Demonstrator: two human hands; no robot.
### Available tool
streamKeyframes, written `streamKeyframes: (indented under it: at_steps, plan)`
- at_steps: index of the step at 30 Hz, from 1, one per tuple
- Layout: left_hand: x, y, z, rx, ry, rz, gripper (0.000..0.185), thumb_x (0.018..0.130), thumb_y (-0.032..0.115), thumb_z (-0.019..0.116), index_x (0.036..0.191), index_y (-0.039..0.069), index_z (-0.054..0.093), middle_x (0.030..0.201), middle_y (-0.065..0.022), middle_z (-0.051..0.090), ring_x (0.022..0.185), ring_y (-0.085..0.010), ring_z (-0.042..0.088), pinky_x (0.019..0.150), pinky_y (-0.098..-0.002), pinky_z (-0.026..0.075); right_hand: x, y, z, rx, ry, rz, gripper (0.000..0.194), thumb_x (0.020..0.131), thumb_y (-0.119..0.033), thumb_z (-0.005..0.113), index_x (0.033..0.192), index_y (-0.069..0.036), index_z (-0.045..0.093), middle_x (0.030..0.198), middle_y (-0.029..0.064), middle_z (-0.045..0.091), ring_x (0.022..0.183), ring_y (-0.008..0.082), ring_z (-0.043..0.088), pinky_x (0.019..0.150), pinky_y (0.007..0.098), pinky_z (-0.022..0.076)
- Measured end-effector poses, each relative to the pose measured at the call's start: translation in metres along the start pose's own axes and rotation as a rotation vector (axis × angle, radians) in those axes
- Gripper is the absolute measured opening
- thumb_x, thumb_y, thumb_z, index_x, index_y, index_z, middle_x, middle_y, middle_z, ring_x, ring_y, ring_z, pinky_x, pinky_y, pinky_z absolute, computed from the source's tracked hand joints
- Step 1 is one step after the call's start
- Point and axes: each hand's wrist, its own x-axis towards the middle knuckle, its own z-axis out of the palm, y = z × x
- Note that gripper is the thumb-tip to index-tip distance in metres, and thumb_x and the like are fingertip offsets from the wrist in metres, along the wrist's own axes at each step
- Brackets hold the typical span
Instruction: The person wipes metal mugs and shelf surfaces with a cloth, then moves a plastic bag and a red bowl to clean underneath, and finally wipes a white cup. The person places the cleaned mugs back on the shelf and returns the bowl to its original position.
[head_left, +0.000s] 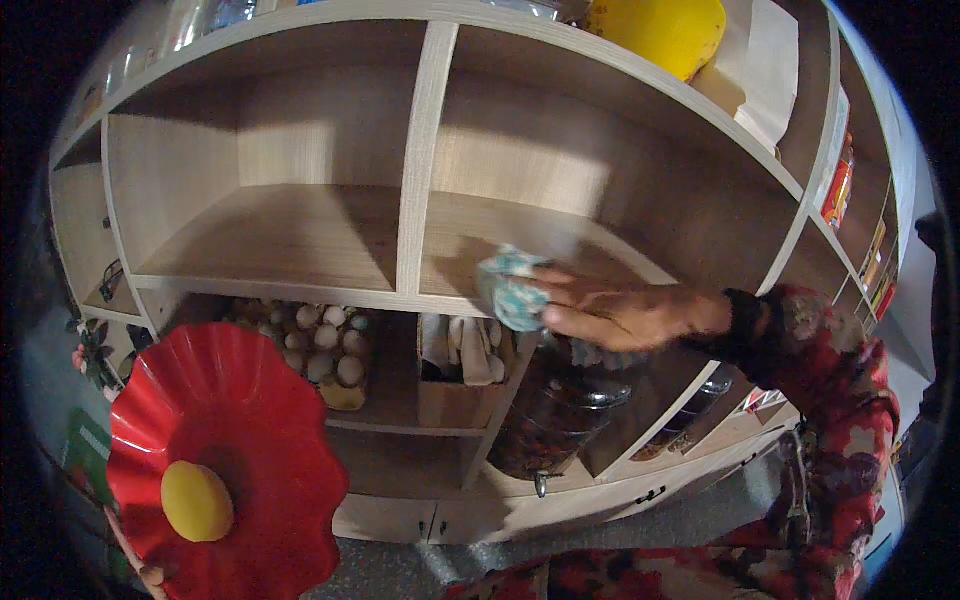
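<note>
My right hand (622, 304), in a red patterned sleeve, presses a crumpled teal and white cloth (516, 289) against the front edge of a wooden shelf (487, 225). At the lower left, my left hand (142, 566) holds a red dish with a wavy rim (277, 480) by its outer left side; only some fingers show, and the dish hides the rest. A yellow oval object (196, 501), maybe a lemon or mango, lies in the dish.
Eggs in a tray (330, 352) stand below the left compartment. Beside them is a cardboard box (457, 405) with pale items, then a large dark-filled glass jar with a tap (559, 420). A yellow object (660, 30) rests on the upper shelf. Cabinet doors (390, 517) are below.
</note>
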Motion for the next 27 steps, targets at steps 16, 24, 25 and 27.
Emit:
streamKeyframes:
  at_steps: [16, 24, 25, 27]
  plan:
    - [0.002, -0.010, 0.002, -0.036, -0.019, 0.020, 0.058, 0.061, 0.035, 0.088, 0.097, 0.011, 0.051, 0.153, -0.0275, 0.026, 0.139, -0.0432, 0.031, 0.110, -0.0541, 0.032, 0.096, 0.198, -0.043, 0.262, -0.113, 0.431, 0.057, 0.103, -0.048, 0.028, 0.150, -0.017, 0.031, 0.150, 0.0046, 0.036, 0.135, 0.0191, 0.035, 0.114, 0.0384, 0.0264]
    - [0.005, 0.015, 0.019, -0.064, -0.050, 0.041, 0.061, 0.057, 0.034, 0.090, 0.098, 0.010, 0.051, 0.153, -0.0264, 0.027, 0.140, -0.0420, 0.031, 0.109, -0.0530, 0.033, 0.107, 0.066, -0.021, 0.324, -0.037, -0.102, 0.058, 0.105, -0.048, 0.020, 0.141, -0.007, 0.040, 0.144, 0.0082, 0.041, 0.135, 0.0216, 0.034, 0.116, 0.0389, 0.0233]
    - [0.008, 0.022, 0.026, -0.079, -0.058, 0.060, 0.061, 0.057, 0.034, 0.090, 0.098, 0.010, 0.052, 0.153, -0.0263, 0.027, 0.140, -0.0418, 0.031, 0.109, -0.0528, 0.034, 0.082, 0.050, -0.018, 0.283, -0.024, -0.083, 0.059, 0.105, -0.048, 0.019, 0.140, -0.006, 0.040, 0.144, 0.0106, 0.042, 0.135, 0.0240, 0.033, 0.116, 0.0396, 0.0228]
    - [0.014, 0.040, 0.040, -0.109, -0.072, 0.100, 0.062, 0.056, 0.033, 0.091, 0.098, 0.010, 0.052, 0.153, -0.0260, 0.027, 0.140, -0.0415, 0.031, 0.109, -0.0525, 0.034, 0.016, 0.033, -0.009, 0.112, 0.062, -0.067, 0.060, 0.105, -0.047, 0.016, 0.141, -0.003, 0.038, 0.144, 0.0175, 0.041, 0.138, 0.0315, 0.030, 0.117, 0.0433, 0.0205]
